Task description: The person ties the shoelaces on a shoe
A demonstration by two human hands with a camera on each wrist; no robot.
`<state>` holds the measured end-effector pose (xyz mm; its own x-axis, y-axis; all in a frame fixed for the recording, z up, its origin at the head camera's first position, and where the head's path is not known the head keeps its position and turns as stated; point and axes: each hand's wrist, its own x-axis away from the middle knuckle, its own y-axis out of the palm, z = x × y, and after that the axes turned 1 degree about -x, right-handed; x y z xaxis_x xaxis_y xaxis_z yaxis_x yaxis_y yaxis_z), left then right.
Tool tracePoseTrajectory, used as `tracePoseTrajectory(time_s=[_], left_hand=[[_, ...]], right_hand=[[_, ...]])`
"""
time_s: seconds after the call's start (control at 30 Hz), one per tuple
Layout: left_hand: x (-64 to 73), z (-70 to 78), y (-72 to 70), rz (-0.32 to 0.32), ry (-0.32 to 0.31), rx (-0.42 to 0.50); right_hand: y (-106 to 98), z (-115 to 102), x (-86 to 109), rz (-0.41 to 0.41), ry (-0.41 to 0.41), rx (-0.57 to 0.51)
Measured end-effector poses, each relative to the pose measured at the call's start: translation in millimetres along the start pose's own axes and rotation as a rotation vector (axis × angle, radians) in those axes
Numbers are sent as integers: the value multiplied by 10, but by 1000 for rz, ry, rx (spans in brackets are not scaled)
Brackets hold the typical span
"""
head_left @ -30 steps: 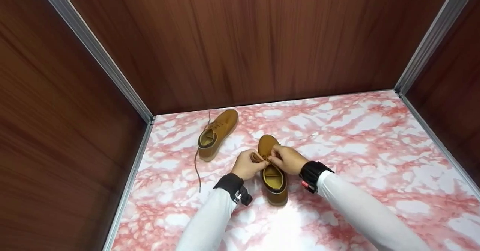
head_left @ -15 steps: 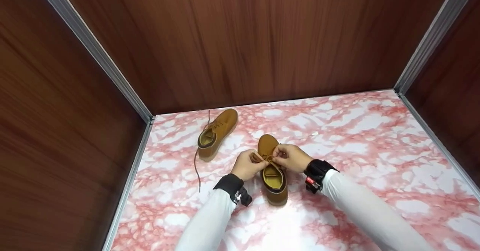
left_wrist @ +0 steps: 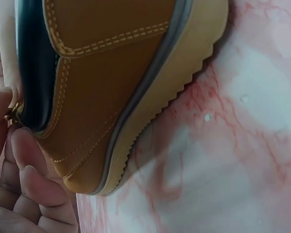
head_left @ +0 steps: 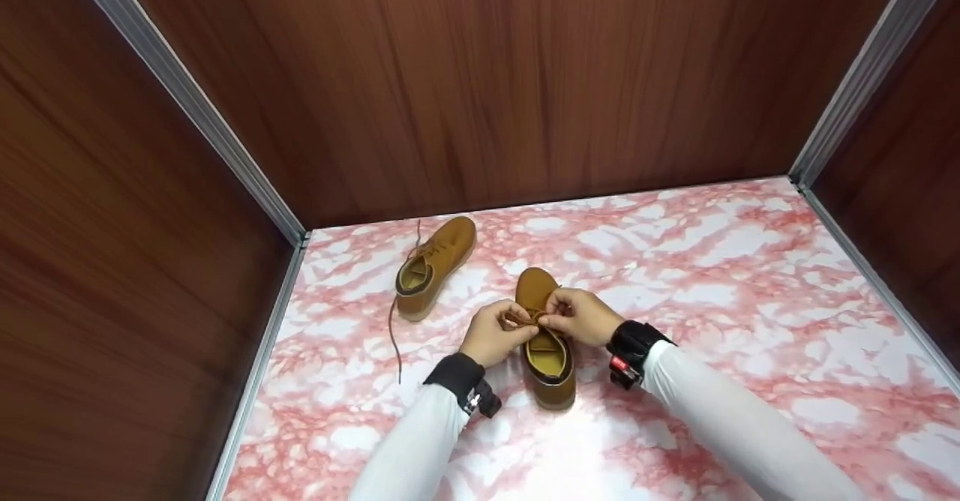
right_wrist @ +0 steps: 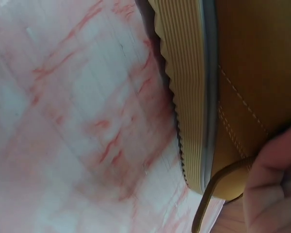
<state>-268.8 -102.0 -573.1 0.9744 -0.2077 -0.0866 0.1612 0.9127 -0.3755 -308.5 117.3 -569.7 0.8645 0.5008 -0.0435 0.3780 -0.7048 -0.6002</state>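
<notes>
A tan low-cut shoe (head_left: 553, 394) with a yellow lining stands upright, its toe pointing away from me. Over the laces at its throat, both hands meet fingertip to fingertip. My left hand (head_left: 493, 334) pinches a brown shoelace between thumb and forefinger; the small bunched bit of lace (left_wrist: 13, 113) shows between fingertips in the left wrist view. From the other side my right hand (head_left: 587, 317) pinches the lace too. A loose length of shoelace (right_wrist: 218, 179) hangs past the shoe's side in the right wrist view. The knot itself is mostly hidden by fingers.
The matching tan shoe (head_left: 448, 257) lies tilted at the back left, one of its lace ends (head_left: 394, 343) trailing forward. Both are on a red-and-white marbled surface (head_left: 712, 298). Dark wood-look panels (head_left: 480, 96) with grey metal edging enclose it at the back and sides.
My right hand has drawn slightly to the right from the lace knot, then come back a little. My left fingers have shifted slightly at the lace. Both shoes have stayed in place.
</notes>
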Motion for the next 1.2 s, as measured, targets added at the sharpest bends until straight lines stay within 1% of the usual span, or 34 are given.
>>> tracePoseTrajectory(time_s=[0.1,0.17,0.3,0.37,0.47,0.57,0.63,0.7,0.8,0.93,1.07,1.2], left_hand=[[7,3,-51,1,0,31],[2,11,-83,6,11,60],[-30,38,-118,6,29,147],[-51,58,-122,2,11,179],[-94,83,-125,-7,-53,200],[-142,95,-126,-13,-133,181],[-172,94,-120,-19,-166,165],[-191,91,-108,-24,-183,142],[-210,98,-78,-36,-173,77],[-223,106,-30,-55,-149,15],[-218,118,6,-69,-141,8],[-209,124,25,-72,-149,11]], right_hand=[[-40,14,19,-49,-6,-52],[-60,19,29,-68,-5,-75],[-55,35,30,-57,-12,-70],[-42,40,28,-40,-15,-63],[-21,40,21,-23,-6,-58],[-4,29,17,-3,3,-46],[11,30,13,13,-1,-28],[24,32,11,29,-6,-14],[34,35,10,37,-8,-10],[26,36,17,31,-1,-32],[12,36,27,20,2,-55],[6,37,39,14,4,-68]])
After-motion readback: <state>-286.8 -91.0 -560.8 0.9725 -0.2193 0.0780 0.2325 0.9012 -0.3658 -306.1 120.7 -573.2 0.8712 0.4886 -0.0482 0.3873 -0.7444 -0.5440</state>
